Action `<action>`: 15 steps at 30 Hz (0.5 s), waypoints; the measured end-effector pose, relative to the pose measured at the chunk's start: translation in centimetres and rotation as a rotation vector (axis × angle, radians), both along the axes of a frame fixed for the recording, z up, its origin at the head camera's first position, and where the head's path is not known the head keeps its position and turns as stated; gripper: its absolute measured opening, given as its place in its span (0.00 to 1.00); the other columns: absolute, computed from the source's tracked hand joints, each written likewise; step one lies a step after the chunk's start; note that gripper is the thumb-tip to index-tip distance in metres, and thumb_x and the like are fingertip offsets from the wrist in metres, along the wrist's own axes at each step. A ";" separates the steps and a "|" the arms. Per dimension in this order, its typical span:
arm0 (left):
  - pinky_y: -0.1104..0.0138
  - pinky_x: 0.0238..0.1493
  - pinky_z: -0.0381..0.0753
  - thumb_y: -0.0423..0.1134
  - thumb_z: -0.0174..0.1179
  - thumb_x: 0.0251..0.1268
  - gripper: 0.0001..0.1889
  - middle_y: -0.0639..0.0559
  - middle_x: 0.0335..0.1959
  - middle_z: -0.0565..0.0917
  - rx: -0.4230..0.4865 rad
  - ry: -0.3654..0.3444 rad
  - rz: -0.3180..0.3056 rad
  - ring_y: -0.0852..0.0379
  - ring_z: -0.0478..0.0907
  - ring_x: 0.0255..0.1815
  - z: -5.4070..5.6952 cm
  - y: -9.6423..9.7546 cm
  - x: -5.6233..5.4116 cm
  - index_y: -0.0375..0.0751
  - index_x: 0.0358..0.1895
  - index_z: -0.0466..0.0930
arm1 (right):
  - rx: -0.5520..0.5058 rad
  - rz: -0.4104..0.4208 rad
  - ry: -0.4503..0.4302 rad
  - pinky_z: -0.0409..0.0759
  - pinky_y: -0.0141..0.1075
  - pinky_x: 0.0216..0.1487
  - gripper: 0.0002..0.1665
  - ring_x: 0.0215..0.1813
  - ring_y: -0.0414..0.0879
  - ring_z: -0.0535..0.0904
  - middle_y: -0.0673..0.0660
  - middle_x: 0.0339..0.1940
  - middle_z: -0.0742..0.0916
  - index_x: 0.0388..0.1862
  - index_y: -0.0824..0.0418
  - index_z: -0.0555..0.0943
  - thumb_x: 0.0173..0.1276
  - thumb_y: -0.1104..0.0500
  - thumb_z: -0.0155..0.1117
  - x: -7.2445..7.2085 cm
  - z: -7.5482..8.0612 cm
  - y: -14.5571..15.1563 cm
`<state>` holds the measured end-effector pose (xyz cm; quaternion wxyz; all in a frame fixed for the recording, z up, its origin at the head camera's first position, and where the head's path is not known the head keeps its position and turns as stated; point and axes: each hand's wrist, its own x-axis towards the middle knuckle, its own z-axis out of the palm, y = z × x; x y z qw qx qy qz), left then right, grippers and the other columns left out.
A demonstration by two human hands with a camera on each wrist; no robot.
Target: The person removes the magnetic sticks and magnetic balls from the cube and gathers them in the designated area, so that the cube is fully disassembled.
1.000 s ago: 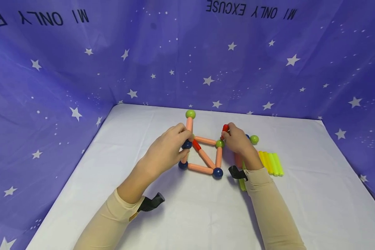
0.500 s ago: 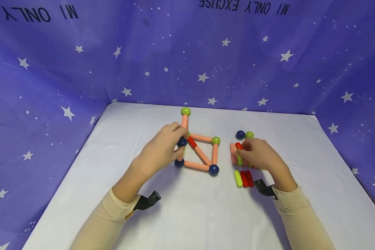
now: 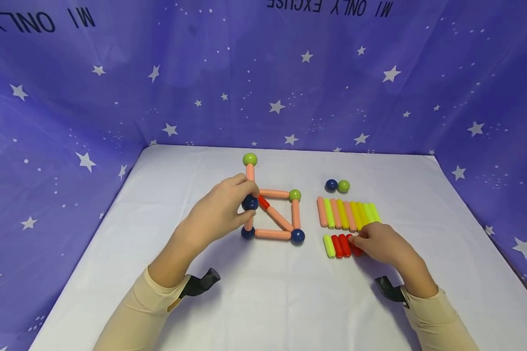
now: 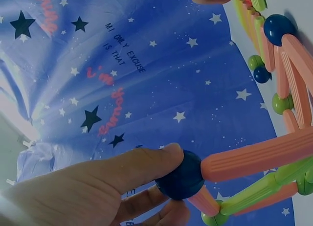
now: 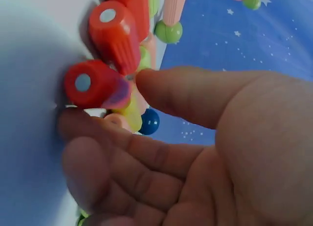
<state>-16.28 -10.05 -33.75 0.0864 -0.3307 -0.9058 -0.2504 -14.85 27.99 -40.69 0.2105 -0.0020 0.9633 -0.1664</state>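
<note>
My left hand [image 3: 219, 209] pinches a dark blue ball [image 3: 250, 202] between thumb and fingers, at a raised corner of a frame of magnetic rods and balls. The frame has salmon rods [image 3: 273, 235], a red short rod [image 3: 264, 202], green balls [image 3: 294, 195] and blue balls [image 3: 297, 236]. In the left wrist view, a salmon rod [image 4: 254, 155] meets the held ball. My right hand [image 3: 386, 243] is at the right end of a row of short rods. Its thumb and index finger lie on either side of a red magnetic rod [image 5: 85, 83], whose end faces the right wrist camera.
A row of long salmon, green and yellow rods [image 3: 342, 214] lies behind the short ones. Beyond it sit a loose blue ball [image 3: 331, 185] and a green ball [image 3: 344, 185]. A starry purple cloth [image 3: 263, 73] surrounds the white table [image 3: 263, 302].
My right hand has carried the red magnetic rod from beside the frame, over the long rods, down to the short row's right end. My left hand keeps its grip on the blue ball.
</note>
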 end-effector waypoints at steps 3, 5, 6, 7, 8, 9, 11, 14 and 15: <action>0.67 0.40 0.76 0.33 0.73 0.53 0.15 0.55 0.39 0.76 0.007 -0.015 -0.006 0.59 0.74 0.37 0.0 -0.2 0.0 0.42 0.43 0.80 | -0.017 0.014 0.023 0.63 0.36 0.23 0.21 0.20 0.46 0.66 0.51 0.15 0.72 0.22 0.60 0.79 0.72 0.50 0.56 -0.4 0.3 -0.1; 0.66 0.40 0.76 0.32 0.73 0.52 0.15 0.55 0.40 0.76 0.012 -0.026 -0.005 0.58 0.74 0.38 0.1 -0.4 -0.1 0.42 0.43 0.80 | -0.019 0.031 0.027 0.64 0.37 0.23 0.22 0.19 0.46 0.66 0.51 0.13 0.73 0.21 0.60 0.79 0.73 0.51 0.54 -0.6 0.7 -0.3; 0.67 0.40 0.76 0.32 0.73 0.52 0.15 0.55 0.40 0.77 0.014 -0.032 -0.004 0.58 0.74 0.38 0.1 -0.4 -0.1 0.42 0.43 0.80 | -0.019 0.035 0.025 0.64 0.37 0.23 0.23 0.19 0.46 0.67 0.52 0.13 0.74 0.20 0.60 0.79 0.74 0.51 0.53 -0.7 0.9 -0.4; 0.66 0.41 0.77 0.32 0.73 0.52 0.16 0.55 0.41 0.77 0.018 -0.038 -0.003 0.59 0.75 0.38 0.1 -0.5 -0.1 0.42 0.44 0.80 | -0.015 0.039 0.023 0.65 0.37 0.23 0.23 0.19 0.46 0.67 0.52 0.13 0.75 0.20 0.61 0.79 0.74 0.51 0.53 -0.8 1.1 -0.6; 0.67 0.41 0.77 0.32 0.73 0.52 0.16 0.55 0.41 0.77 0.020 -0.042 -0.002 0.59 0.75 0.38 0.1 -0.5 -0.1 0.42 0.44 0.80 | -0.003 0.038 0.023 0.65 0.37 0.23 0.23 0.19 0.46 0.68 0.52 0.13 0.75 0.20 0.60 0.79 0.74 0.51 0.53 -0.8 1.4 -0.8; 0.67 0.41 0.77 0.32 0.73 0.52 0.15 0.55 0.41 0.77 0.019 -0.047 -0.002 0.59 0.75 0.38 0.1 -0.6 -0.1 0.42 0.44 0.80 | 0.018 0.035 0.033 0.65 0.37 0.23 0.23 0.19 0.46 0.67 0.52 0.13 0.74 0.19 0.60 0.78 0.73 0.51 0.53 -0.8 1.7 -1.0; 0.67 0.41 0.77 0.32 0.73 0.53 0.15 0.54 0.41 0.77 0.021 -0.056 -0.006 0.59 0.75 0.39 0.1 -0.7 -0.2 0.42 0.44 0.80 | 0.061 0.025 0.070 0.63 0.36 0.21 0.23 0.18 0.46 0.66 0.51 0.12 0.72 0.16 0.58 0.74 0.72 0.51 0.54 -0.6 2.3 -1.5; 0.67 0.42 0.77 0.32 0.73 0.53 0.15 0.54 0.42 0.77 0.022 -0.070 -0.016 0.58 0.75 0.39 0.2 -0.9 -0.2 0.42 0.44 0.80 | 0.098 0.039 0.173 0.60 0.36 0.20 0.23 0.18 0.46 0.64 0.51 0.12 0.68 0.14 0.57 0.68 0.70 0.53 0.54 -0.2 3.4 -3.4; 0.66 0.42 0.77 0.32 0.73 0.53 0.15 0.54 0.42 0.77 0.025 -0.079 -0.021 0.58 0.75 0.40 0.2 -1.0 -0.3 0.41 0.44 0.81 | 0.096 0.069 0.217 0.61 0.36 0.20 0.22 0.18 0.46 0.64 0.51 0.13 0.68 0.15 0.57 0.68 0.70 0.54 0.54 -0.2 3.7 -4.3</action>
